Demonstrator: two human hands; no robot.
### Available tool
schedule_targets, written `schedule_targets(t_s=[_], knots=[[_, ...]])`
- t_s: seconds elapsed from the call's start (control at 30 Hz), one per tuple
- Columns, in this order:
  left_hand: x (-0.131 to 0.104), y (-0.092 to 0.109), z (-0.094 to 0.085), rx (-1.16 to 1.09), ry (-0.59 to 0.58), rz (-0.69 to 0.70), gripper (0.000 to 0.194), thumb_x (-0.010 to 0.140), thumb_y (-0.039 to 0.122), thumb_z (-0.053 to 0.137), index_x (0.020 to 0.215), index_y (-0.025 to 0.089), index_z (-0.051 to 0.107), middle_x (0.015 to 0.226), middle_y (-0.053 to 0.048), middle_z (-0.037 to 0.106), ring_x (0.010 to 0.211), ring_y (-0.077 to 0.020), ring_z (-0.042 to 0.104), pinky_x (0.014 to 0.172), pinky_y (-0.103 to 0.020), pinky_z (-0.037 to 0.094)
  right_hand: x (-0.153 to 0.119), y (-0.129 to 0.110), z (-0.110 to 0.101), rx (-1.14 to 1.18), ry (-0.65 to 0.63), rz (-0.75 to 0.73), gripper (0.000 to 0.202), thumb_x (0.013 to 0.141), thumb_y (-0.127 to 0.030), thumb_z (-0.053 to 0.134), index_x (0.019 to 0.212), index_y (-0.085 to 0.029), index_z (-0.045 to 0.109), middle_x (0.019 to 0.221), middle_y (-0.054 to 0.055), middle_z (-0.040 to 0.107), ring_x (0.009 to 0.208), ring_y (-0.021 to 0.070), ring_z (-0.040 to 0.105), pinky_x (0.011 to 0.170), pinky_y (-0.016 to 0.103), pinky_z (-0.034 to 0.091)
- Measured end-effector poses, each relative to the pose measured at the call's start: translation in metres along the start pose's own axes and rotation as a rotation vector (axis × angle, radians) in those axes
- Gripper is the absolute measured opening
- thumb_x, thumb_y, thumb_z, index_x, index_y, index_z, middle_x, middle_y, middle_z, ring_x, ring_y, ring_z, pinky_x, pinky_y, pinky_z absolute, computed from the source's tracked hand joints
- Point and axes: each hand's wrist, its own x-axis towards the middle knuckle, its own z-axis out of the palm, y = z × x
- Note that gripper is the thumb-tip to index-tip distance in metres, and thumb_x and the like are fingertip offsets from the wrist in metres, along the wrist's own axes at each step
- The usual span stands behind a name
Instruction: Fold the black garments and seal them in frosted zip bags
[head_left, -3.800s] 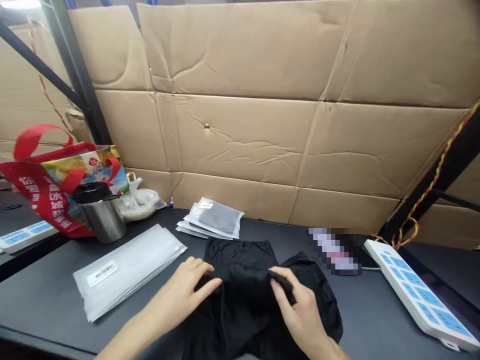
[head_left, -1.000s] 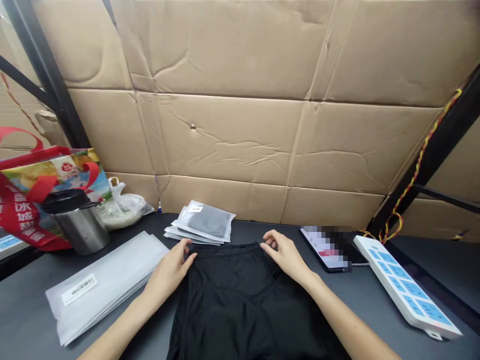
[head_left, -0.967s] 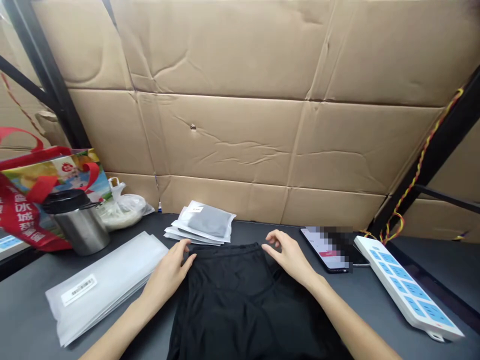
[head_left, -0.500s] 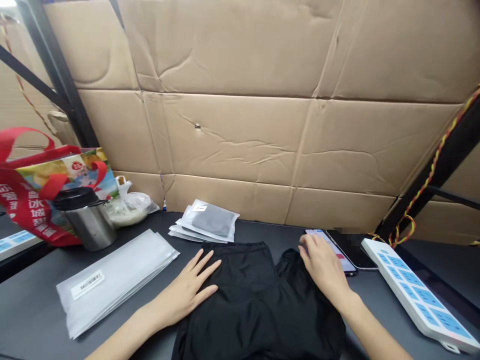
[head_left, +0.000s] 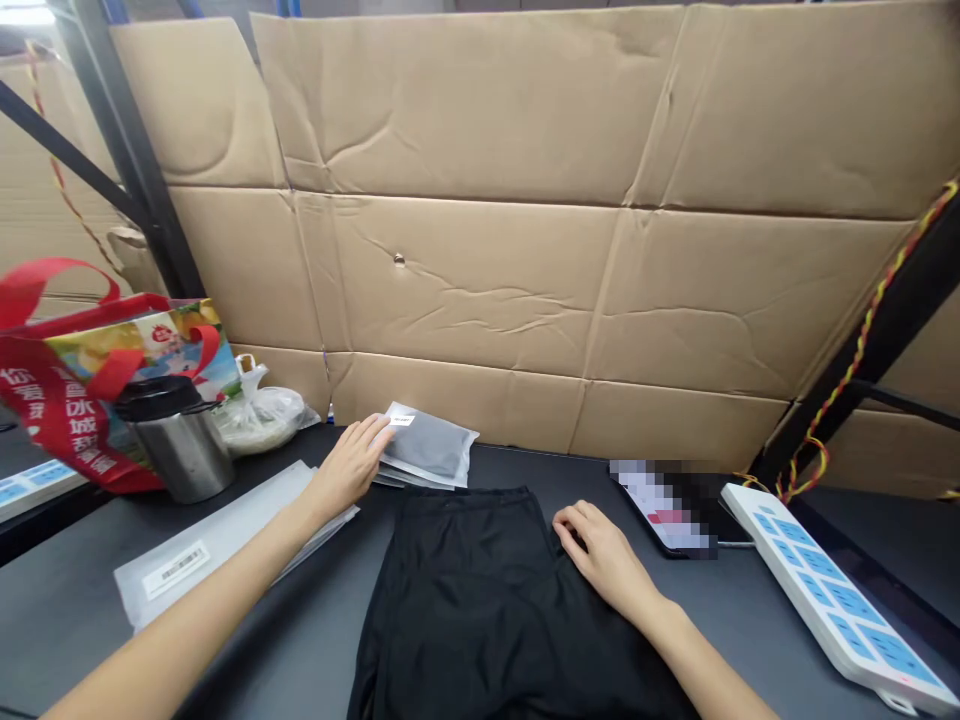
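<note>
Black garment (head_left: 465, 610) on worktop (head_left: 285, 640); right hand (head_left: 604, 560) half-curled alongside. Back edge: translucent packets (head_left: 435, 450), top one dark-filled; left hand (head_left: 349, 465) there. Grips: cannot tell.

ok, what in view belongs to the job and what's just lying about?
In the job, judging by the hands:
black garment, right hand at its edge
small packets, left hand at them
long packets, probably: also pale and labelled

Apparently just lying about:
steel cup
red bag
clear bag
phone
power strip
</note>
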Motion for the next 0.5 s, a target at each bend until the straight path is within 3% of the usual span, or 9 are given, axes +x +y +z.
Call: schedule_targets(t_s=[0.1, 0.2, 0.27, 0.4, 0.5], knots=[[0.007, -0.008, 0.006, -0.002, -0.066, 0.003, 0.049, 0.081, 0.007, 0.038, 0.127, 0.016, 0.053, 0.137, -0.012, 0.051, 0.129, -0.0273, 0.044, 0.105, -0.044, 0.036, -0.001, -0.001, 0.0, -0.006, 0.016, -0.008, 0.021, 0.096, -0.027, 0.038, 0.086, -0.025, 0.056, 0.082, 0.001, 0.055, 0.076, 0.0182, 0.057, 0.071, 0.032, 0.049], [0.013, -0.006, 0.005, 0.007, -0.088, -0.033, 0.043, 0.087, 0.017, 0.039, 0.127, 0.022, 0.054, 0.126, -0.006, 0.062, 0.108, -0.0227, 0.062, 0.089, -0.033, 0.049, -0.001, -0.002, 0.001, -0.004, 0.021, -0.015, 0.023, 0.096, -0.028, 0.036, 0.086, -0.025, 0.056, 0.081, 0.002, 0.055, 0.075, 0.0184, 0.056, 0.07, 0.033, 0.049], [0.02, 0.0, -0.001, 0.026, -0.065, -0.074, 0.039, 0.092, 0.023, 0.037, 0.128, 0.023, 0.053, 0.117, -0.007, 0.067, 0.099, -0.0227, 0.067, 0.081, -0.031, 0.052, -0.001, -0.001, 0.001, 0.002, 0.014, -0.018, 0.024, 0.097, -0.028, 0.035, 0.086, -0.025, 0.055, 0.081, 0.002, 0.055, 0.075, 0.0189, 0.056, 0.071, 0.034, 0.049], [0.029, 0.039, -0.019, 0.046, 0.007, -0.1, 0.037, 0.097, 0.027, 0.033, 0.128, 0.018, 0.053, 0.116, -0.012, 0.066, 0.099, -0.0258, 0.066, 0.083, -0.035, 0.051, -0.002, 0.0, -0.001, 0.073, 0.096, 0.008, 0.016, 0.095, -0.032, 0.041, 0.103, -0.025, 0.053, 0.092, 0.005, 0.058, 0.082, 0.0194, 0.059, 0.075, 0.035, 0.052], [0.021, 0.087, -0.026, 0.0, -0.002, 0.023, 0.034, 0.097, 0.02, 0.035, 0.121, 0.018, 0.058, 0.114, -0.012, 0.067, 0.096, -0.0258, 0.066, 0.082, -0.037, 0.052, -0.002, -0.006, -0.007, 0.07, 0.314, -0.067, 0.045, 0.089, -0.036, 0.055, 0.129, -0.021, 0.039, 0.118, 0.012, 0.055, 0.104, 0.0239, 0.056, 0.089, 0.041, 0.049]])
